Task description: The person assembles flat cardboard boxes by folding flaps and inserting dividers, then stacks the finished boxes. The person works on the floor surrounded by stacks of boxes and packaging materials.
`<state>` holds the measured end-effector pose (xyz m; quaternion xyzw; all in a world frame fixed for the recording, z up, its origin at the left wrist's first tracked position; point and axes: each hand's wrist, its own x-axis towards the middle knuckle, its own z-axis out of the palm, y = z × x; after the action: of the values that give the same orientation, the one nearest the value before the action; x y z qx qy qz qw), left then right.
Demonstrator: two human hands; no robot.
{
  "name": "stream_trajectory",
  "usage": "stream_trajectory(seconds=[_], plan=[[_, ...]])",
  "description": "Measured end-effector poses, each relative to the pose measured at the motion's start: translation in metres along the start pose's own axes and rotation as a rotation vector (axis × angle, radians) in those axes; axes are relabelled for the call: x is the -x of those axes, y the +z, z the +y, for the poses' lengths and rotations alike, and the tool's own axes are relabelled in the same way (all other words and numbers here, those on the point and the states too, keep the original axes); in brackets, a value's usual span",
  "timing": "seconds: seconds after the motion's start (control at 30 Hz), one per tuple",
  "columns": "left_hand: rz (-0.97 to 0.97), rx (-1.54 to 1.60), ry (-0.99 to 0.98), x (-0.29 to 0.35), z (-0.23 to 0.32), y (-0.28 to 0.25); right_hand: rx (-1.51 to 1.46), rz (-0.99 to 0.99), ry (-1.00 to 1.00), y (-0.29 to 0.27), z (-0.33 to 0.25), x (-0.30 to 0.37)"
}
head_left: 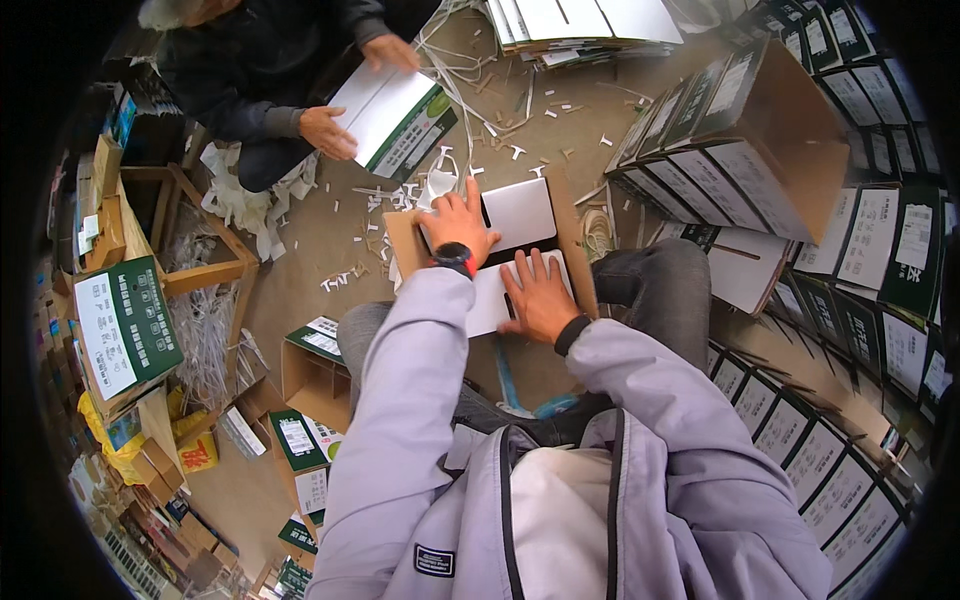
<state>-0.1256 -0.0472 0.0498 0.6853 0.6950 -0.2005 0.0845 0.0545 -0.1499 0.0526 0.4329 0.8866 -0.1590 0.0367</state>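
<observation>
Between my knees is a cardboard carton (569, 235), with brown side flaps raised at left and right. Two white flaps lie across its top, with a dark gap between them. On the left part of the carton top rests my left hand (460, 225), fingers spread, a dark watch with red at the wrist. My right hand (541, 300) is flat on the near white flap (487, 303), its fingers spread too. The far white flap (520, 213) is beyond it. Neither hand grips anything. What the carton contains is hidden.
Ahead on the left, a co-worker's hands (330, 132) hold a white and green carton (395, 115). White plastic pieces and straps (340, 277) litter the floor. Stacked green and white cartons (725, 140) stand at right. A wooden frame (215, 275) and another carton (125, 325) are at left.
</observation>
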Motion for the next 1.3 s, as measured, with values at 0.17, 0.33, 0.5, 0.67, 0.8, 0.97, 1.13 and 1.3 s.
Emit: stream_trajectory(seconds=[0.17, 0.33, 0.5, 0.67, 0.8, 0.97, 1.13, 1.3], plan=[[0.181, -0.178, -0.117, 0.002, 0.025, 0.039, 0.041, -0.135, -0.070, 0.014, 0.016, -0.019], [0.109, 0.247, -0.139, 0.035, 0.043, 0.082, -0.040, -0.041, 0.242, 0.044, 0.027, -0.056], [-0.049, 0.408, -0.041, 0.082, 0.053, 0.145, -0.302, -0.030, 0.494, 0.084, 0.034, -0.057], [-0.118, 0.328, -0.075, 0.093, 0.055, 0.183, -0.428, 0.080, 0.110, 0.048, 0.008, -0.015], [-0.017, 0.683, -0.004, 0.096, 0.052, 0.081, -0.452, 0.461, 0.000, -0.090, 0.000, 0.015], [0.785, 0.922, -0.115, 0.175, -0.017, -0.042, -0.915, 0.499, 0.490, -0.088, 0.058, 0.080], [0.081, 1.566, -0.105, 0.224, -0.045, 0.059, -0.691, 0.082, 0.369, -0.049, 0.054, 0.093], [0.159, 0.989, -0.318, 0.188, -0.016, 0.047, -0.677, 0.330, 0.459, -0.059, 0.055, 0.076]])
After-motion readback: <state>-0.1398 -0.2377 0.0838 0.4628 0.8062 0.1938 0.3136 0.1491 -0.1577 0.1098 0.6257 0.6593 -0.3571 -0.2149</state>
